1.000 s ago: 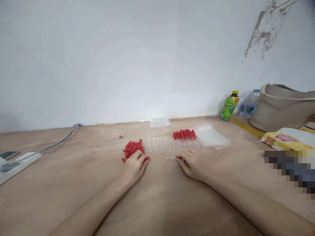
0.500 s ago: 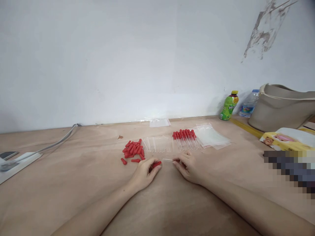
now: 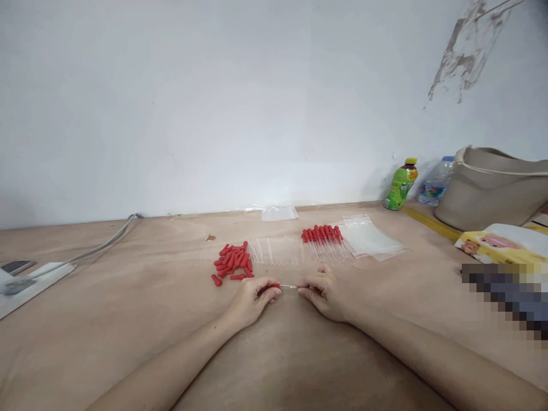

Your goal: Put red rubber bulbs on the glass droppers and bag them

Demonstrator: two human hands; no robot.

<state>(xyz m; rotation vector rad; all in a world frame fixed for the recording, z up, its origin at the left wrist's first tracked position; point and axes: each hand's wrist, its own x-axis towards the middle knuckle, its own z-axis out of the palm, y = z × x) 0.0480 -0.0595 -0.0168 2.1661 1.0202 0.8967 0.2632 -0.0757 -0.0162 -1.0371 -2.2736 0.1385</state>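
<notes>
Between thumb and fingers, my left hand [image 3: 256, 298] pinches a red rubber dropper bulb [image 3: 274, 286], mostly covered by the fingers. My right hand [image 3: 322, 294] is closed on a clear glass dropper tube [image 3: 289, 286], whose end meets the bulb's mouth; how far it is inside I cannot tell. Beyond my left hand lies a pile of loose red bulbs [image 3: 231, 260]. Beside that pile is a row of bare glass tubes [image 3: 273, 251]. Past my right hand, several droppers with red bulbs fitted [image 3: 322, 234] lie side by side.
Clear zip bags [image 3: 370, 237] lie right of the droppers, and a white packet [image 3: 279, 213] by the wall. At the right stand a green bottle [image 3: 401, 185], a water bottle [image 3: 435, 181], a grey bin [image 3: 492, 185] and a yellow wipes pack [image 3: 492, 242]. A cable [image 3: 107, 244] runs at left.
The glass tube in my right hand has moved left and slightly down, closing the gap to the red bulb. My left hand stays nearly in place.
</notes>
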